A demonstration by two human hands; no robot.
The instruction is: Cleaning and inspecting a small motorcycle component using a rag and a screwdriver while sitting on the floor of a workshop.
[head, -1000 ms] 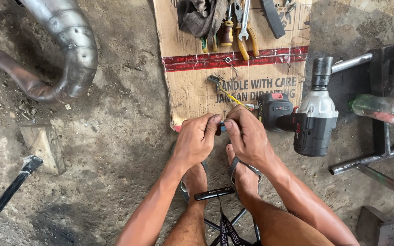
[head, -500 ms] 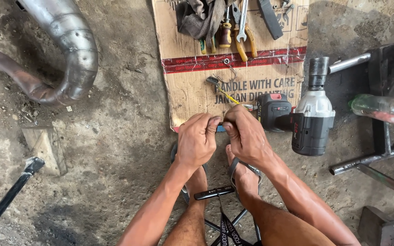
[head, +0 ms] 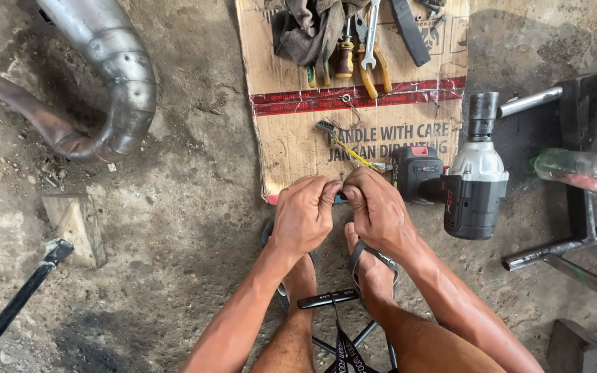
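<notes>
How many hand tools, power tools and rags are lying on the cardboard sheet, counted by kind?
Screwdrivers: 1
Pliers: 1
Wrenches: 1
Rags: 1
Cordless impact wrenches, partly on the cardboard: 1
Total: 5
The left hand and right hand pinch something too small to tell.

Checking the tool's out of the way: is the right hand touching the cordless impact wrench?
Apart. The head view shows bare cardboard between the right hand and the cordless impact wrench.

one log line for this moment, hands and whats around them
left hand: pinching small part, hidden | right hand: pinching same part | near: impact wrench, cardboard sheet, pliers, exhaust pipe
</notes>
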